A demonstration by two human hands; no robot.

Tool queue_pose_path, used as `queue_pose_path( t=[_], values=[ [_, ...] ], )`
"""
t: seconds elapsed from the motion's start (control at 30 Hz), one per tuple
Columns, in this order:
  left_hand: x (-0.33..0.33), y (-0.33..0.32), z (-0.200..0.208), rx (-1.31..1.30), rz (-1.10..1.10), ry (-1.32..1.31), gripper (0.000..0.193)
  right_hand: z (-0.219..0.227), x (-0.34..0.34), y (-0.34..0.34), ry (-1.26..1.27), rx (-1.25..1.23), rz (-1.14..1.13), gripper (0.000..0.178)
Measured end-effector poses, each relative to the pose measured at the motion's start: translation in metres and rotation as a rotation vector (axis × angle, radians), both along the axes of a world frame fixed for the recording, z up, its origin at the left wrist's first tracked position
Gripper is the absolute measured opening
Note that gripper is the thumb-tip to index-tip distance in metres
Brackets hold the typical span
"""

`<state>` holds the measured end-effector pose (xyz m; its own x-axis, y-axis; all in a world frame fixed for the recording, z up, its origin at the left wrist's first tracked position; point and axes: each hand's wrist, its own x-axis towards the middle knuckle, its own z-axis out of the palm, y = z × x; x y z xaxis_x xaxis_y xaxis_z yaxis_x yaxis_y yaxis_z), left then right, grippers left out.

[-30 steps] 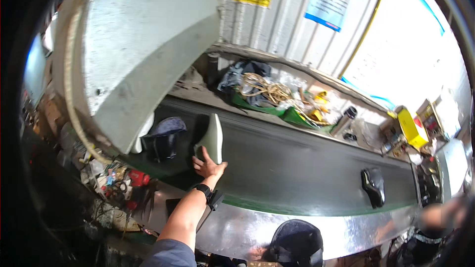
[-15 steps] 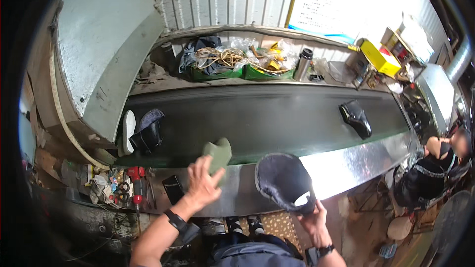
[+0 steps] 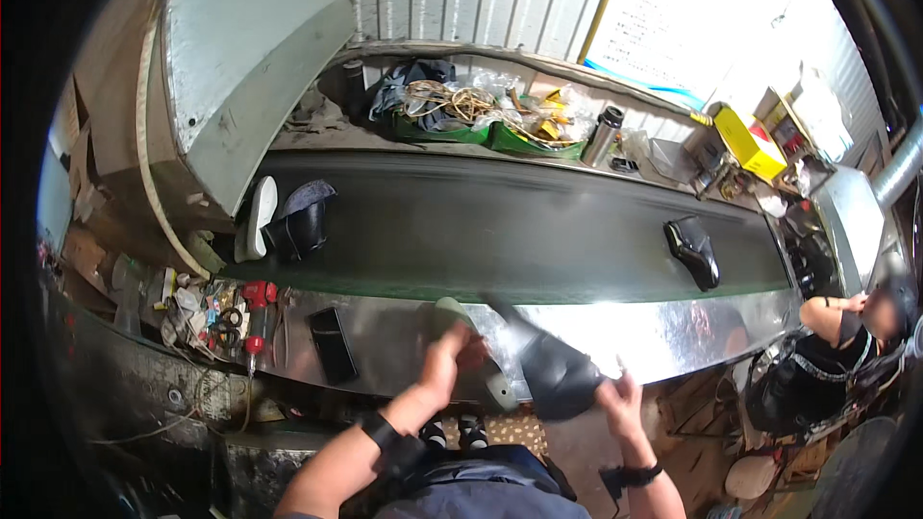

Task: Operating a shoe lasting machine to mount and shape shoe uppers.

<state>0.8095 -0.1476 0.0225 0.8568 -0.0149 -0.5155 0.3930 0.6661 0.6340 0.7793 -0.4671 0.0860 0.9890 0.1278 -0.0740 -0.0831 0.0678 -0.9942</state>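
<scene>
My left hand is closed around an olive-green shoe last, which slants over the metal ledge with a round hole showing at its near end. Just to its right, my right hand grips the edge of a black boot, tilted and somewhat blurred. The boot and the last are close together; I cannot tell if they touch. Both are above the shiny metal ledge at the front of the dark conveyor belt.
On the belt lie a fur-lined black boot beside a white sole, and another black boot. A phone and a red power tool lie at left. A co-worker sits at right.
My left hand has drawn the last nearer and to the right, turning it. The boot has tipped over, so its outside shows instead of its fur-lined opening. My view has shifted slightly.
</scene>
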Motion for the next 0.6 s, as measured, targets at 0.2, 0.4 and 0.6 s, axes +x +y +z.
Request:
queue_pose_path(
  t=[0.2, 0.4, 0.6],
  values=[
    [0.063, 0.055, -0.018, 0.281, -0.191, 0.232, 0.027, -0.032, -0.055, 0.063, -0.682, -0.780, 0.374, 0.051],
    [0.096, 0.058, -0.045, 0.960, -0.202, 0.083, 0.035, -0.111, -0.057, 0.087, -0.773, -0.723, 0.255, 0.075],
    [0.088, 0.047, -0.081, 1.244, 0.106, -0.059, 0.031, -0.126, -0.043, 0.108, -0.192, -0.265, 0.100, 0.147]
  ],
)
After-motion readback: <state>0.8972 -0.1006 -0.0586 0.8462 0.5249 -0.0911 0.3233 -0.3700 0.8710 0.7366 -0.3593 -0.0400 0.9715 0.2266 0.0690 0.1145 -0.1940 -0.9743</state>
